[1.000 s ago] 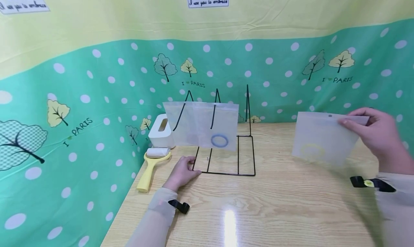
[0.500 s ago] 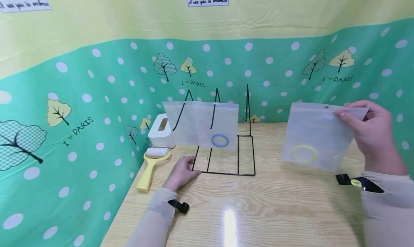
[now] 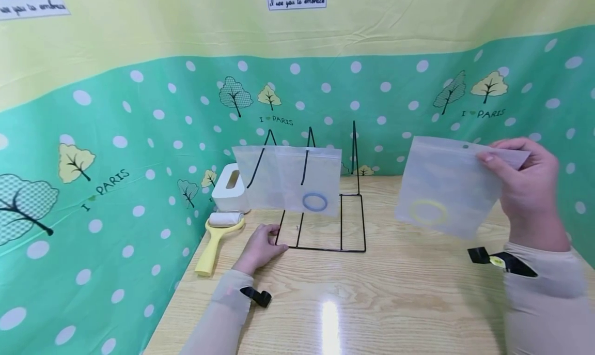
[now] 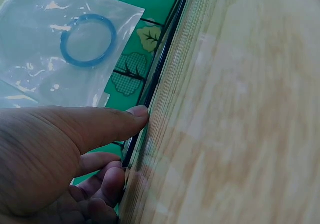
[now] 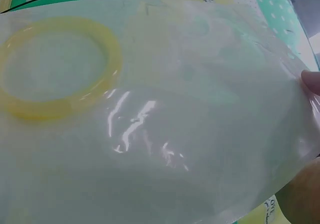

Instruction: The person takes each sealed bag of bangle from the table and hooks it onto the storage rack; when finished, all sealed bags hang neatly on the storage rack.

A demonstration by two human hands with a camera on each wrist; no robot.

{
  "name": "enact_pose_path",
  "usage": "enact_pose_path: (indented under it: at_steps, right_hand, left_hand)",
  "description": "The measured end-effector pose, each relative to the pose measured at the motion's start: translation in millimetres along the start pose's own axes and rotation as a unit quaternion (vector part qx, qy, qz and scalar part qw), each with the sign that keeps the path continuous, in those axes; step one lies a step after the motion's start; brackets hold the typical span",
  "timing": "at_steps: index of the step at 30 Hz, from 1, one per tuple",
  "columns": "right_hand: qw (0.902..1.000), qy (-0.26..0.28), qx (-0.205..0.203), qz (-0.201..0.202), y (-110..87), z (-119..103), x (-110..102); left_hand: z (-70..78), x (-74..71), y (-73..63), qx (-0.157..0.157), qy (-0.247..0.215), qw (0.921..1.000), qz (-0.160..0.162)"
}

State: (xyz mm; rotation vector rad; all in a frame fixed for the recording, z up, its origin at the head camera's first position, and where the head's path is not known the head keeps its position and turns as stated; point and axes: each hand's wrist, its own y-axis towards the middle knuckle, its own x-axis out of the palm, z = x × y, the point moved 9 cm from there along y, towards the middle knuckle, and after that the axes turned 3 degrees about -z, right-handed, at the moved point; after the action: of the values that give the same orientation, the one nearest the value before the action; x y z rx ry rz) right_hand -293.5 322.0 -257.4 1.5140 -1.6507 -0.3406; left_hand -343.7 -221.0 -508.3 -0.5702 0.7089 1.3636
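My left hand [image 3: 257,249] pinches the near left corner of a black wire display rack [image 3: 325,249] standing on the table; thumb and fingers close round the wire in the left wrist view. On the rack's left and middle prongs hang two overlapping translucent zip bags; the right-hand bag [image 3: 325,171] contains a blue ring [image 4: 64,48]. The rack's right prong [image 3: 355,148] carries nothing. Off to the right, my right hand [image 3: 530,182] holds another translucent zip bag [image 3: 446,174] by its top right corner, raised above the table. A yellow ring [image 5: 114,58] lies inside it, and a small hole shows near its top edge.
A white box [image 3: 230,197] with a slot stands behind left. Before it lies a yellow-handled lint roller [image 3: 211,249], left of my left hand. The wooden table [image 3: 395,303] meets a green and yellow patterned cloth [image 3: 400,122] at the back and left.
My right hand has moved left and upward with the bag and yellow ring, closer to the rack. My left hand has stayed on the rack's corner.
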Motion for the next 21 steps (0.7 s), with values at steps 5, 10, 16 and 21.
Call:
enact_pose_path:
  at_steps: [5,10,16,21]
  right_hand:
    - [0.9997,0.023,-0.001,-0.001,-2.6,1.2,5.6]
    - [0.9994,0.033,0.008,0.0,-6.0,5.6,10.1]
    - [0.9999,0.01,0.01,-0.01,-11.3,10.3,15.7]
    - [0.9996,-0.008,0.008,-0.027,-14.9,12.8,24.3]
  left_hand:
    - [2.1,-1.3,-0.8,0.002,-0.006,1.0,0.0]
    - [1.4,-1.1,-0.6,0.0,-0.008,1.0,-0.001]
    - [0.0,0.1,-0.3,0.001,-0.006,1.0,-0.004]
    - [-0.6,0.2,0.0,0.0,-0.006,1.0,-0.006]
